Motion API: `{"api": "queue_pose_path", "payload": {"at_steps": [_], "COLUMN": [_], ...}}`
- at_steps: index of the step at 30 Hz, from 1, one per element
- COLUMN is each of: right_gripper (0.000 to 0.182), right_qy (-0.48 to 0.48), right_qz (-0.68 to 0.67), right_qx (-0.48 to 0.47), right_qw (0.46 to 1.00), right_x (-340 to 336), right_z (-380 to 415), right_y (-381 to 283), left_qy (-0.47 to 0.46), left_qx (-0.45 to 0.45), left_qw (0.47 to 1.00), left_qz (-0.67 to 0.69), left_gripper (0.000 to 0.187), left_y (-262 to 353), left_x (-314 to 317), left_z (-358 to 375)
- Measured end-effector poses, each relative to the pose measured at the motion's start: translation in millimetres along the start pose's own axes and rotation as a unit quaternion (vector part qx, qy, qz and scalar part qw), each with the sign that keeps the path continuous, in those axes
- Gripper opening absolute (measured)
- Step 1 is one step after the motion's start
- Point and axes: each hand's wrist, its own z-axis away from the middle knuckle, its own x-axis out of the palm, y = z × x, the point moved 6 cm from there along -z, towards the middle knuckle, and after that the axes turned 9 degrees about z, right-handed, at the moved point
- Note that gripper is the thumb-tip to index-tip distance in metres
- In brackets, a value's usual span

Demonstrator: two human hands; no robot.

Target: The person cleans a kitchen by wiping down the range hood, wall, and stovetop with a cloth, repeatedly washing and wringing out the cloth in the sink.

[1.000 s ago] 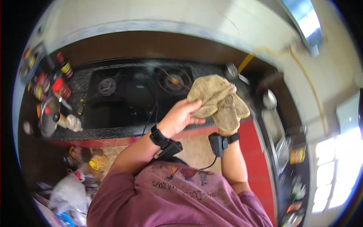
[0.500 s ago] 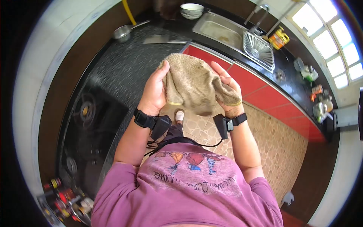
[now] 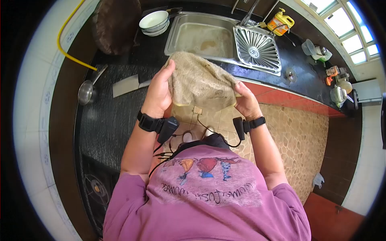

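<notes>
A tan, fuzzy cloth [image 3: 201,82] is stretched between both my hands in front of my chest. My left hand [image 3: 157,90] grips its left edge with the fingers up. My right hand [image 3: 246,103] holds its right edge from below. The cloth hangs in the air just short of the steel sink [image 3: 201,37] set into the black counter [image 3: 116,116].
A round steel rack [image 3: 257,50] sits beside the sink. Stacked bowls [image 3: 154,22] stand at the sink's left. A cleaver [image 3: 126,85] and a ladle [image 3: 86,91] lie on the counter. A yellow bottle [image 3: 280,21] and jars [image 3: 335,80] line the far counter. A stove burner [image 3: 96,188] is at lower left.
I have turned from the stove toward the sink. The bunched cloth has been spread out between both hands, and the sink now lies right ahead.
</notes>
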Motion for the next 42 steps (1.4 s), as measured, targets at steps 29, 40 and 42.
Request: {"api": "queue_pose_path", "payload": {"at_steps": [29, 40, 42], "right_gripper": [0.036, 0.036, 0.040], "right_qy": [0.056, 0.055, 0.097], "right_qz": [0.134, 0.305, 0.350], "right_qx": [0.144, 0.204, 0.204], "right_qw": [0.979, 0.928, 0.909], "right_x": [-203.0, -271.5, -229.4], "right_z": [-307.8, -392.1, -362.4], "right_y": [5.0, 30.6, 25.1], "left_qy": [0.437, 0.730, 0.769], "left_qx": [-0.002, 0.175, 0.189], "left_qw": [0.772, 0.605, 0.588], "left_qz": [-0.462, -0.265, -0.162], "left_gripper": [0.036, 0.033, 0.035], "left_y": [76.5, 20.5, -19.5], "left_x": [-162.3, -135.2, -161.7], "left_z": [192.6, 527.7, 548.7]}}
